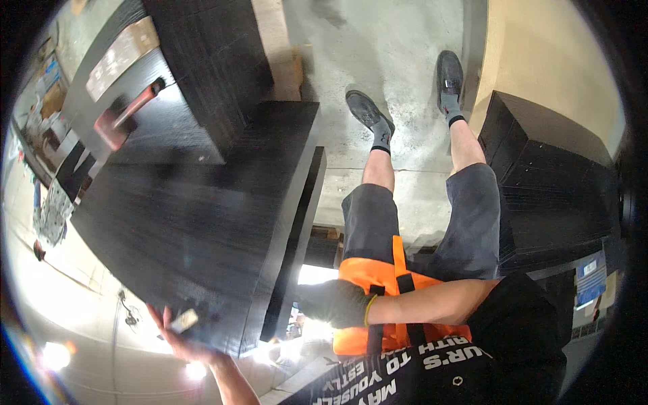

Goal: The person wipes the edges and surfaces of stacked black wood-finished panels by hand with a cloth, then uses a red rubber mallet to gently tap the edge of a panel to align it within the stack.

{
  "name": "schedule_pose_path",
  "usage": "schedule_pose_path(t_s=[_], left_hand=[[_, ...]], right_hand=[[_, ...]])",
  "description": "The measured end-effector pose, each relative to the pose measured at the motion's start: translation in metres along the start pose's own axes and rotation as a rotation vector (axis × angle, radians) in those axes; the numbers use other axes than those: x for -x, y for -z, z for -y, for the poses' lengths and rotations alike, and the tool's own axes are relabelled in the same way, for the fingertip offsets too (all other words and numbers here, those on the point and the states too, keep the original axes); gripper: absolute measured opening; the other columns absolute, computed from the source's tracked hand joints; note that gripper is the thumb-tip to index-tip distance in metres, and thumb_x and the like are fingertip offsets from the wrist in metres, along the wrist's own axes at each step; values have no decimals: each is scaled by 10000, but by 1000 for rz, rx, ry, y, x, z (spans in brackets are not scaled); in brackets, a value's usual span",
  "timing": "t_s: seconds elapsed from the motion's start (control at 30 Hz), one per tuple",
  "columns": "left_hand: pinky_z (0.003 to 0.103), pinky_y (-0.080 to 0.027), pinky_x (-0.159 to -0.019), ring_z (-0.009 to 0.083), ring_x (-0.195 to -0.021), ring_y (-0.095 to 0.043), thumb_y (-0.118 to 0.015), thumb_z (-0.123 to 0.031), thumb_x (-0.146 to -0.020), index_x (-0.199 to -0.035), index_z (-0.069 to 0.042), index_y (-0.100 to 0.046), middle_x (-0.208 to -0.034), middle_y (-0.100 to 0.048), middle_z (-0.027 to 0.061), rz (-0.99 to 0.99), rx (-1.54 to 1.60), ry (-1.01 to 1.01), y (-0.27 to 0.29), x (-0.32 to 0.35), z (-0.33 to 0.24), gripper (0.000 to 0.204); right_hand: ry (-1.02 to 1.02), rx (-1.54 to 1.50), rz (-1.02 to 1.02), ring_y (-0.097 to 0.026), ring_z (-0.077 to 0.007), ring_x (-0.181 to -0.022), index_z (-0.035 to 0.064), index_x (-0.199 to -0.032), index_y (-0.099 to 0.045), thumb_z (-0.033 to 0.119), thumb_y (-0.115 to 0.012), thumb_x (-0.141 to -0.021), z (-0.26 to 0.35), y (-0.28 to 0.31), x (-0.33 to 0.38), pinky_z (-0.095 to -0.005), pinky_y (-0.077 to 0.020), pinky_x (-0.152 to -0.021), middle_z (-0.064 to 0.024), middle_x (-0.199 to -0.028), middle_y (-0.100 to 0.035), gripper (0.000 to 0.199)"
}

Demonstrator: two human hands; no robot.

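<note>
A large black wood-grain panel (pixel 182 216) fills the left side, with a second dark board (pixel 293 250) along its right edge. My bare left hand (pixel 179 337) is at the panel's near-left corner, its fingers curled against the edge. A small pale piece (pixel 183 320) shows beside those fingers; whether it is held or stuck to the panel is unclear. My right hand (pixel 334 304), in a dark grey glove, is in front of my waist, close to the boards' right edge. Glare and the boards' edge hide its fingertips.
A red tool with a black end (pixel 135 111) lies on the far-left surface beside an upright black board (pixel 202 61). Stacked black boards (pixel 553 182) stand at right, by a tan panel (pixel 540 54). My shoes rest on the concrete floor (pixel 405 81). An orange pouch (pixel 364 341) hangs at my waist.
</note>
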State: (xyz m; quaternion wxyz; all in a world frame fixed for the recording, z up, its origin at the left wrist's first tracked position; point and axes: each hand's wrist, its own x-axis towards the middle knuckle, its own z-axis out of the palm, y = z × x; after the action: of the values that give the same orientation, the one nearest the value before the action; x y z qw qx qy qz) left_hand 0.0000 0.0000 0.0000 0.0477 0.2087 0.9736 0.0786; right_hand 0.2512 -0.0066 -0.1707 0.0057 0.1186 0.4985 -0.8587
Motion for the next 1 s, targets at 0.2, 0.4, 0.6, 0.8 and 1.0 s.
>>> schedule_pose_path(t_s=[0.2,0.4,0.6,0.8,1.0], left_hand=[[366,-328,-1076,200,-1173,-515,-271,-416,-1042,-1449,-124,-488,-1256,-613,132,-22,102,122,-18,7,-12,546],[352,-284,-1115,206,-1221,-505,-279,-299,-1054,-1416,4,-484,-1345,-588,106,-38,321,84,-21,-3,-4,514],[377,-238,-1128,239,-1340,-367,-337,-297,-1057,-1133,39,-699,-1478,-477,72,-141,323,-156,-17,3,1,500],[427,-223,-1134,294,-1319,-390,-274,-324,-1064,-1080,2,-722,-1452,-510,107,-193,290,-277,-22,-1,18,554],[438,-212,-1139,309,-1328,-386,-257,-304,-1069,-1041,3,-729,-1486,-467,116,-197,320,-259,-18,-4,18,564]], right_hand=[[-145,-19,-223,-680,-378,-865,-5,-1166,-608,304,-564,-935,33,3,6,-478,-542,-734,-244,-991,-686,388],[-169,52,-452,-677,-388,-865,13,-1151,-619,261,-579,-933,77,32,19,-464,-541,-784,-227,-983,-690,332],[-282,374,-537,-644,-273,-950,45,-1178,-624,164,-583,-964,96,71,21,-367,-520,-835,-123,-1162,-640,249],[91,-164,-512,-595,-339,-1108,-79,-1222,-552,218,-393,-987,127,58,-10,-424,-485,-993,-225,-1243,-593,410],[-109,1213,-254,-554,-334,-1194,-17,-1258,-566,232,-519,-949,164,40,-44,-427,-453,-1009,-184,-1323,-566,400]])
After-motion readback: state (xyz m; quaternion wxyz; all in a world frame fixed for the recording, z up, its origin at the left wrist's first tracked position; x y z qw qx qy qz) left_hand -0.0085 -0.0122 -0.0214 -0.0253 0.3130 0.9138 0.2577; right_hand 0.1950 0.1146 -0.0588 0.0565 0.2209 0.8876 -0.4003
